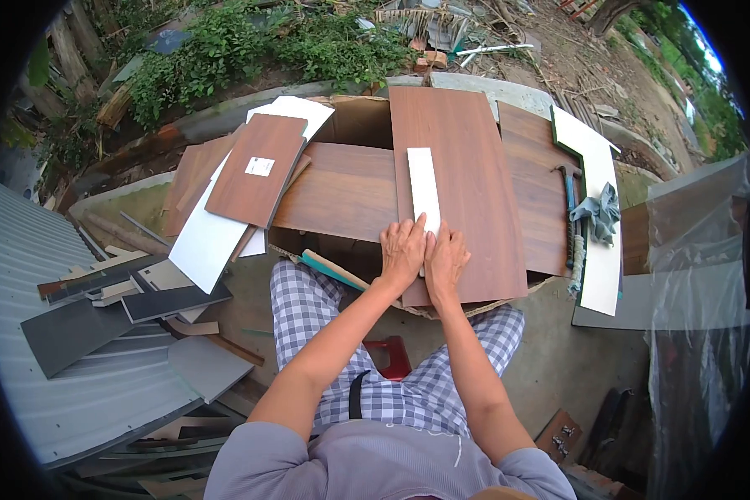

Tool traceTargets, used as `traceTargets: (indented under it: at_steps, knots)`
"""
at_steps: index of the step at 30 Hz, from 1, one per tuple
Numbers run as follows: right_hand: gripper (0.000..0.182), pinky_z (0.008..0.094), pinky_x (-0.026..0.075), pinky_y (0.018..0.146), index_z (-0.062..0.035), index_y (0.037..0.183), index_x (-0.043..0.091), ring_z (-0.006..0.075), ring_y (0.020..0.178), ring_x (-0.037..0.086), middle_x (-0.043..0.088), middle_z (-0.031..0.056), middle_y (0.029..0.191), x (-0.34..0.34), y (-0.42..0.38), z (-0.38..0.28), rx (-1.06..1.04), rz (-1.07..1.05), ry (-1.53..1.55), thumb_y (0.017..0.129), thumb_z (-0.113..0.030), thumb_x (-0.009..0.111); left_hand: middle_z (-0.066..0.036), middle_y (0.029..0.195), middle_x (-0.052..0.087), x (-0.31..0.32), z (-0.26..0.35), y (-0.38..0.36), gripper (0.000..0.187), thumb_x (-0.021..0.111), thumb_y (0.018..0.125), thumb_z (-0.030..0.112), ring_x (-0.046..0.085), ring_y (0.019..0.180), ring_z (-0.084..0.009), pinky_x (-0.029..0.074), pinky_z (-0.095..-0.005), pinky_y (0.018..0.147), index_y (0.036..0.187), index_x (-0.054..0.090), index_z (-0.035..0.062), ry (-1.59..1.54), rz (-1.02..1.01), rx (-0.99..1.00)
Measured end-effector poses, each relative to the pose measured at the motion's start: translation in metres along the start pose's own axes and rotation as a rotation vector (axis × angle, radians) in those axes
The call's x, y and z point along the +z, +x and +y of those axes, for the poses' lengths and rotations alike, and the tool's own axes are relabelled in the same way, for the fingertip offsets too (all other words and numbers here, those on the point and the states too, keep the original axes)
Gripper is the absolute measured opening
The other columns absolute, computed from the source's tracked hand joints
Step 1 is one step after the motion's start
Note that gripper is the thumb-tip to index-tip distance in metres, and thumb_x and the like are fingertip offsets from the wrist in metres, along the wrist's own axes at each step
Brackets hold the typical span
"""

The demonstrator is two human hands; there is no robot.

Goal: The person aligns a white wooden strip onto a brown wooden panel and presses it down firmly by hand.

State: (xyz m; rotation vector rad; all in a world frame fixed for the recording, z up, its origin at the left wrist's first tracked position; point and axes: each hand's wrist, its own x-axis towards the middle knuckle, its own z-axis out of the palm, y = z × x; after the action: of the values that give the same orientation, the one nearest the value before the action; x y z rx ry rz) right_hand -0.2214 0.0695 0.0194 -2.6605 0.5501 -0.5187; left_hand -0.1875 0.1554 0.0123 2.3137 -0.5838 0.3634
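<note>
A narrow white strip lies lengthwise on a long brown wood-grain board in front of me. At the strip's near end, my left hand is closed over its left side, with bent fingers pressing down. My right hand is close against the left one, fingers closed at the strip's right side. The thumbs and the strip's near end are mostly hidden beneath the hands. Under the long board, another brown board runs crosswise over an open cardboard box.
Left of the hands, a brown panel with a label rests on white panels. At right are a hammer, a grey cloth and a white L-shaped panel. Dark offcuts lie lower left; a red stool shows between my legs.
</note>
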Motion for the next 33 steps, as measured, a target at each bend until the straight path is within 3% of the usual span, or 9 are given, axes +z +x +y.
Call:
traceTargets:
  at_steps: [21, 33]
  knots:
    - [0.029, 0.0445, 0.036, 0.078, -0.0066, 0.109, 0.057, 0.0311, 0.092, 0.054, 0.055, 0.0164, 0.096, 0.064, 0.161, -0.017, 0.013, 0.058, 0.001, 0.088, -0.027, 0.055, -0.006, 0.091, 0.056, 0.057, -0.061, 0.15, 0.037, 0.051, 0.088, 0.023, 0.049, 0.089, -0.0265, 0.034, -0.0427, 0.081, 0.121, 0.058, 0.0107, 0.073, 0.114, -0.054]
    - [0.029, 0.0451, 0.036, 0.079, -0.0065, 0.107, 0.057, 0.033, 0.094, 0.053, 0.054, 0.017, 0.097, 0.082, 0.203, -0.019, 0.008, 0.095, 0.02, 0.089, -0.028, 0.053, -0.007, 0.089, 0.059, 0.071, -0.076, 0.194, 0.035, 0.053, 0.086, 0.026, 0.049, 0.089, -0.0253, 0.031, -0.0432, 0.083, 0.116, 0.061, 0.01, 0.114, 0.16, -0.003]
